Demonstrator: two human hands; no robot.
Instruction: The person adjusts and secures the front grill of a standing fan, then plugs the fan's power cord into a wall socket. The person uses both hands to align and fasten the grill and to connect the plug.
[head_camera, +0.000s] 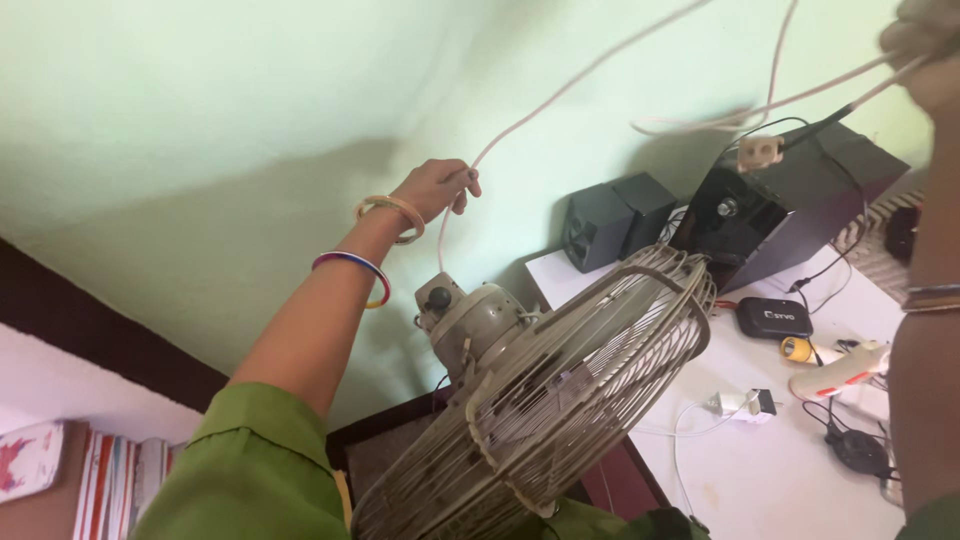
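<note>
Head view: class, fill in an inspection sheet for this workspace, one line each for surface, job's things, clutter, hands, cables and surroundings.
Surface: white table, partly covered.
Job's things: white cord strung between both hands; caged fan tilted below.
Clutter: black speakers, dark box, glue gun, white charger.
Hands: left hand closed on the cord; right hand grips it at the frame's edge.
Cables: black leads coiled on the table.
Surroundings: pale green wall, books.

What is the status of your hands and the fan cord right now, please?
Left hand gripping white cord. Right hand holds cord's far end, top right. Fan below; nothing blocking.
</note>
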